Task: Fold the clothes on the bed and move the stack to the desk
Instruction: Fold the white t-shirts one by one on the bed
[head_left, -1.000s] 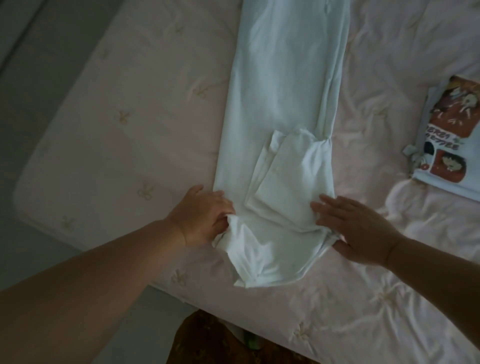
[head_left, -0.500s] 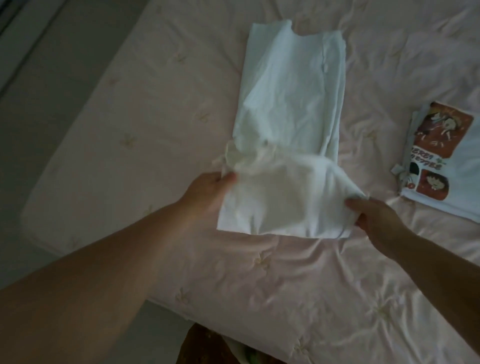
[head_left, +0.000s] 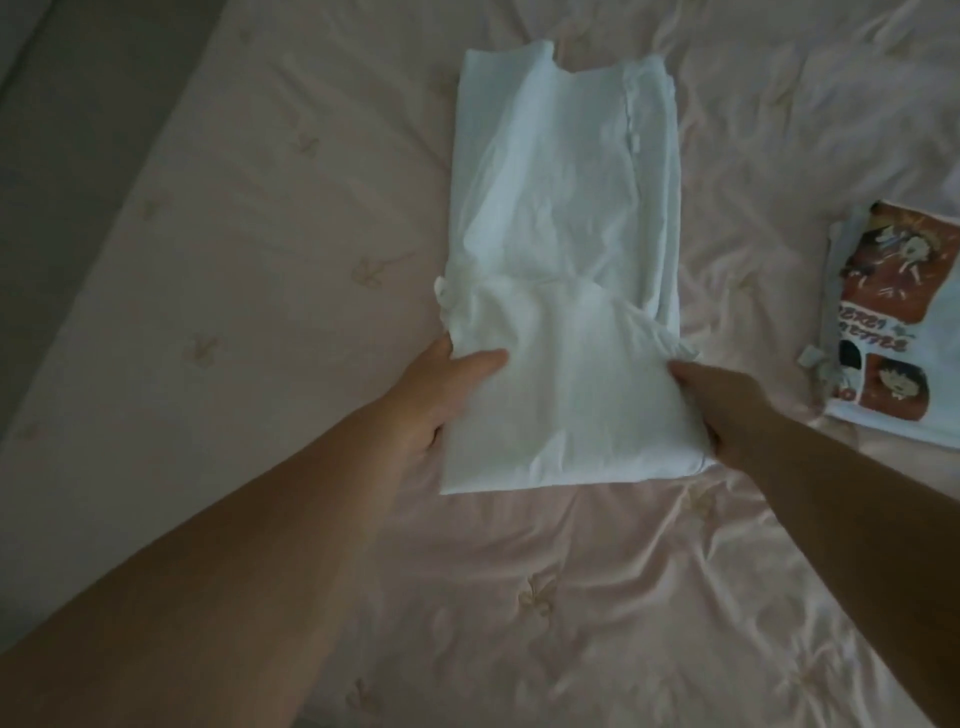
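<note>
A white garment (head_left: 561, 218) lies lengthwise on the pink bed (head_left: 260, 260), its near end doubled over into a thick fold. My left hand (head_left: 441, 384) grips the left edge of that fold, thumb on top of the cloth. At the fold's right edge, my right hand (head_left: 722, 400) holds the cloth with curled fingers. A folded light shirt with a red cartoon print (head_left: 893, 322) lies on the bed to the right, apart from the white garment.
The bed's left edge (head_left: 171, 150) runs diagonally, with grey floor (head_left: 67, 104) beyond it. The quilted pink cover is wrinkled on the right and near side.
Both hands lifted the garment's near end and carried it away from me, laying it over the middle part. The fold now lies flatter than half a second ago.
</note>
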